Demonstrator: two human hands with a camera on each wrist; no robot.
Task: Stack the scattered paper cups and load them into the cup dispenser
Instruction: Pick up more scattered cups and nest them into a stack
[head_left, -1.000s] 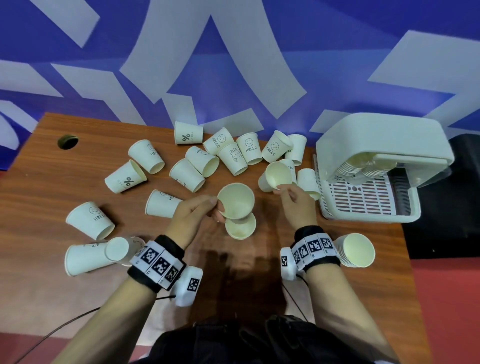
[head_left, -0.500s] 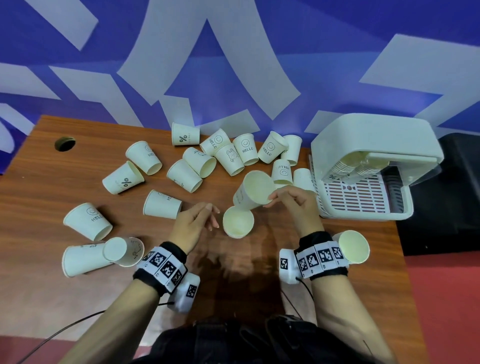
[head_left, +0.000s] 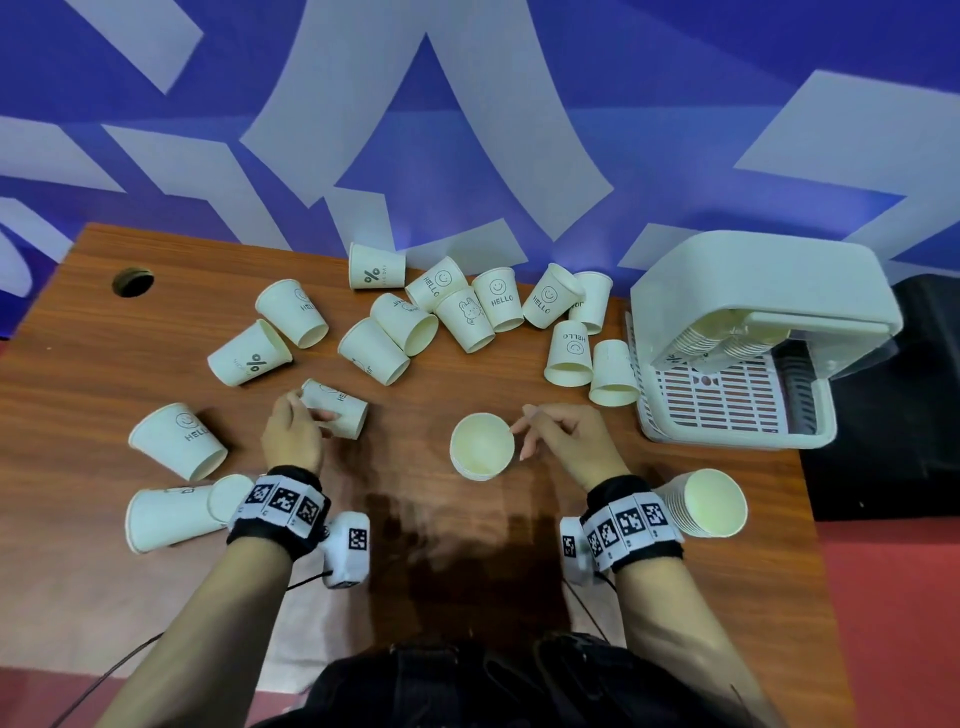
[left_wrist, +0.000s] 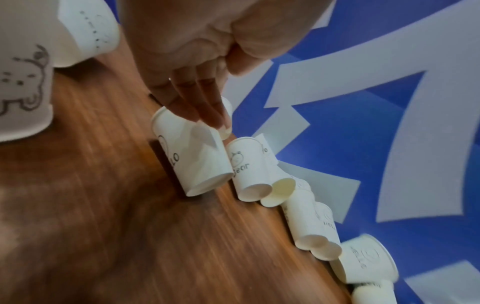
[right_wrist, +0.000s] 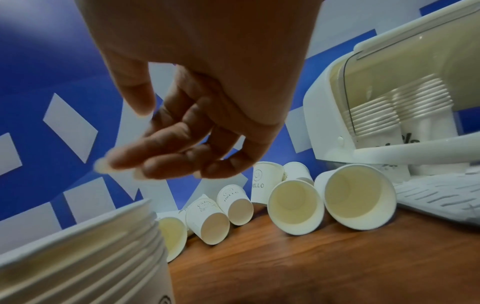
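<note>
Here, left fingers (left_wrist: 202, 107) clamp a toppled cup (head_left: 345, 410) — right fingers (right_wrist: 166, 142) hang loosely apart beside the stack (head_left: 480, 447).

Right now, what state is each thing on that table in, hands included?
left hand, holds a HELLO cup lying on its side
right hand, empty, fingers relaxed beside the upright stack
upright stack, standing mouth up on the table
lying stack, on its side near the table's right edge
loose cups, scattered, mostly on their sides
cup dispenser, nested cups already inside
</note>
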